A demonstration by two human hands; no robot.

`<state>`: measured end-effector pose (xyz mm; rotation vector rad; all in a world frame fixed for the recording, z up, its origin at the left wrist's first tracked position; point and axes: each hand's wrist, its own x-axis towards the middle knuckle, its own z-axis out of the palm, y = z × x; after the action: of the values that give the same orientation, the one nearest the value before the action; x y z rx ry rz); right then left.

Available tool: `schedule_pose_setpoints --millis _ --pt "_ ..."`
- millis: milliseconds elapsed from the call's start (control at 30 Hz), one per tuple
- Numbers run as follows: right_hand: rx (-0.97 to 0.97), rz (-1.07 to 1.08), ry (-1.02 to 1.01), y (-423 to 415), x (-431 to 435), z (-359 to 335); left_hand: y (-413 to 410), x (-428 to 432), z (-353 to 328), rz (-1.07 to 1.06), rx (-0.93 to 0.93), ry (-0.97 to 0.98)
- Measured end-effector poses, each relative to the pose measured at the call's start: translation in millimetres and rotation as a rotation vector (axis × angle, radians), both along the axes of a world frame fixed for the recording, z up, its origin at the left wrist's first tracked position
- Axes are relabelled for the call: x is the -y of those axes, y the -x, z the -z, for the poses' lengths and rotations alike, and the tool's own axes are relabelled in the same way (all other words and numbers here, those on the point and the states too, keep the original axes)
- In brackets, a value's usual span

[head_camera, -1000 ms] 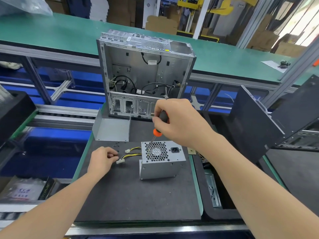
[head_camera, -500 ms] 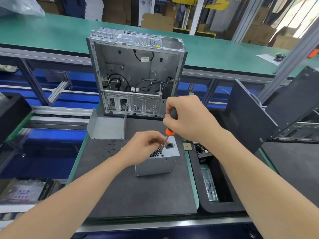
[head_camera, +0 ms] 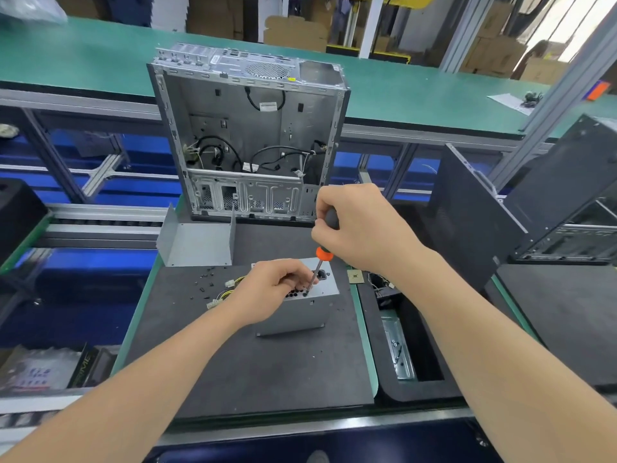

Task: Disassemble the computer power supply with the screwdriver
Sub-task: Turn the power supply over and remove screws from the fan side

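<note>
1. Grey steel power supply (head_camera: 309, 310) sits on a black foam mat (head_camera: 253, 369), its fan-grille face up.
2. Right hand (head_camera: 359, 228) is closed around the screwdriver (head_camera: 320, 262) — its tip lands just below the grip, on the grille face.
3. Left hand (head_camera: 272, 290), fingers curled, rests on that face just left of the tip; what it pinches, if anything, cannot be told.
4. Loose screws (head_camera: 207, 279) dot the mat farther left — the casing looks unopened, so most work seems ahead.
</note>
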<state>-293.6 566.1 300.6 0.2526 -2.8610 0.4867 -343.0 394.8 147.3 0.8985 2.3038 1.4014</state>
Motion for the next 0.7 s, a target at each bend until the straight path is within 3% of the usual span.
schedule_pose_setpoints --millis 333,533,600,700 --pt "0.014 -0.009 -0.002 1.9 -1.1 2.5 0.5 0.4 2.7 0.015 -0.001 -0.013" --pt "0.107 -0.162 -0.078 3.8 2.8 -7.4 -1.4 1.2 0.5 0.064 0.106 -0.083" --pt "0.123 -0.097 -0.089 6.3 6.8 -10.2 -3.0 -4.7 1.1 0.020 0.067 -0.088" --pt "0.095 0.165 -0.276 12.5 13.4 -12.2 -5.1 -12.6 4.0 -0.062 0.010 -0.075"
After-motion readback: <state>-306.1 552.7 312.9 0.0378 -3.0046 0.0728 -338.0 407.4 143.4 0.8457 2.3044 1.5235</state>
